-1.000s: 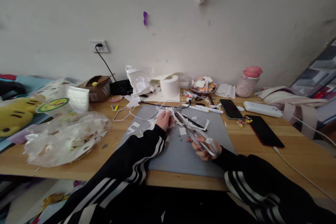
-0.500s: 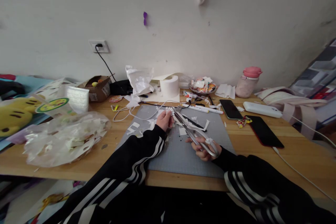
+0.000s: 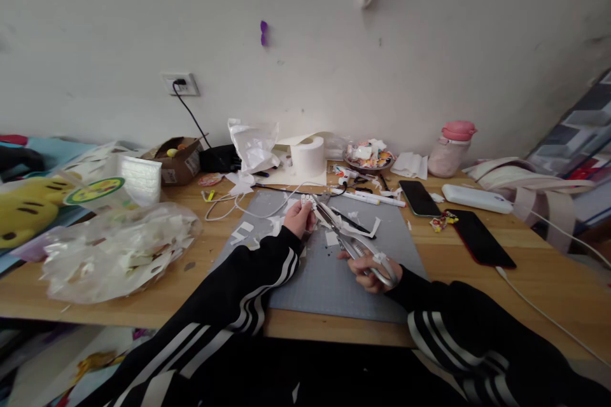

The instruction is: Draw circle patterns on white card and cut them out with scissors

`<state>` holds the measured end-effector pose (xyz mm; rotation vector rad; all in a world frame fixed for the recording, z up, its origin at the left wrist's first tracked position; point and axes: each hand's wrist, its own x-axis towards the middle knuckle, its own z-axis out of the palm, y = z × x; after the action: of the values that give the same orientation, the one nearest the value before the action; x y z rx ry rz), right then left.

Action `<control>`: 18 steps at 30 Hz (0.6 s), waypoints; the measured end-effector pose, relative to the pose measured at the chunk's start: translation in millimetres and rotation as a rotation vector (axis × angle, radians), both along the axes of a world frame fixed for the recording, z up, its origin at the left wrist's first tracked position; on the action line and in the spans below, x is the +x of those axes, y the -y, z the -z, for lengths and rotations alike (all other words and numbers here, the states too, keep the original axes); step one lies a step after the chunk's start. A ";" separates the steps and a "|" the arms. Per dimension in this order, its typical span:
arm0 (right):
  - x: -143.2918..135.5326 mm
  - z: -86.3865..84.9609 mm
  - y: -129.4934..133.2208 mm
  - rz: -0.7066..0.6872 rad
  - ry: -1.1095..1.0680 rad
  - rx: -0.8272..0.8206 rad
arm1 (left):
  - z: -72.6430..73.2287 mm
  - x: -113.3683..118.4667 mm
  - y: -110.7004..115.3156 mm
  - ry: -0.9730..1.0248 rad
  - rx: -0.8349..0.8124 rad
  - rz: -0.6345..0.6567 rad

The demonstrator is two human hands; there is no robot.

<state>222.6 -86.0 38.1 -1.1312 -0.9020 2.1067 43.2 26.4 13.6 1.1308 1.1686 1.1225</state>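
Between the fingers of my left hand (image 3: 298, 219) is a small white paper cutout (image 3: 308, 200) with dark outlines. My right hand (image 3: 371, 271) grips the handles of large silver scissors (image 3: 353, 243), whose blades point up and left to the cutout's right edge. Whether the blades have paper between them is too small to tell. Both hands are over a grey cutting mat (image 3: 310, 292). White paper scraps (image 3: 331, 238) lie around them on the mat, and a black slim tool (image 3: 351, 221) rests behind the scissors.
Markers (image 3: 367, 197), a paper roll (image 3: 307, 158) and a bowl of scraps (image 3: 370, 156) stand behind the mat. To the right lie two phones (image 3: 482, 238), a white power bank (image 3: 477, 198) and a pink-lidded bottle (image 3: 450, 149). A plastic bag of scraps (image 3: 119, 254) lies left.
The scissor handles have come closer together in my right hand. My left hand and the cutout stay in nearly the same place.
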 end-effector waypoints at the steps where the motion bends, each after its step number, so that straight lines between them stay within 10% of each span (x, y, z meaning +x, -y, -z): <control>1: -0.1 -0.3 0.0 0.002 0.003 0.002 | -0.1 0.0 0.2 -0.001 0.000 0.000; 18: 0.8 -1.0 0.9 -0.001 -0.004 0.019 | 2.5 -0.7 -0.5 0.016 -0.004 -0.005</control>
<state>223.3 -86.9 39.0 -1.1169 -0.9193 2.0959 42.6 26.9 11.1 1.1144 1.1611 1.1315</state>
